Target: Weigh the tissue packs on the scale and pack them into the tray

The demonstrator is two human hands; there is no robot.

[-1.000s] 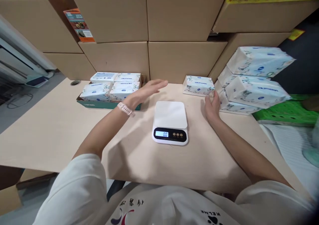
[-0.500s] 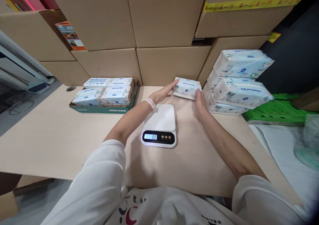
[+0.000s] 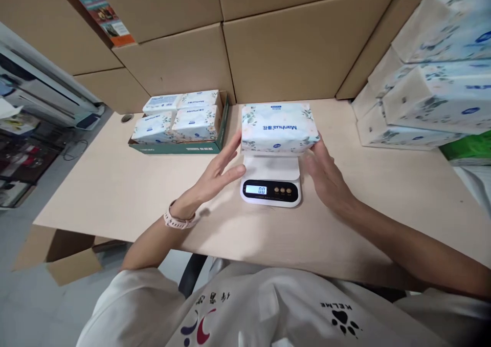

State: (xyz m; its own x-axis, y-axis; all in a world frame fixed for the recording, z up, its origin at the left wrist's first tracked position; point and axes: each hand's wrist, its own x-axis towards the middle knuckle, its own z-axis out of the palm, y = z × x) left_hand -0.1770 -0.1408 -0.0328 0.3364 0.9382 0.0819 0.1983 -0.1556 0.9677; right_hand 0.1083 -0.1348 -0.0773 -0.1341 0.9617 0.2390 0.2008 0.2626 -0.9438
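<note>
Tissue pack (image 3: 279, 128), pale blue with leaves, flowers and blue lettering, is between the two hands, over the back of the white scale (image 3: 271, 168). Whether its underside touches the plate cannot be told. The left hand (image 3: 215, 174) grasps the left end of the pack with its fingers, the thumb spread apart from them and near the plate's left edge. The right hand (image 3: 329, 175) grasps the opposite end, its fingers against the right corner. A pale strap (image 3: 177, 219) circles the left wrist.

The scale sits on the wooden counter (image 3: 115, 183), its lit display (image 3: 255, 190) reading 0.0, with three round buttons (image 3: 283, 190) to the right of the figures. Left of the scale and well apart from it, a green tray (image 3: 180, 148) holds four smaller-looking packs (image 3: 195, 123) in two rows. At the right, near the counter's edge, stands a stack (image 3: 441, 99) of similar packs, partly cut off by the picture's border. Brown cartons (image 3: 291, 55) form a wall behind the counter, and an orange-edged box (image 3: 105, 17) shows among them at upper left. On the floor, at lower left, lies an open carton (image 3: 72, 265).
</note>
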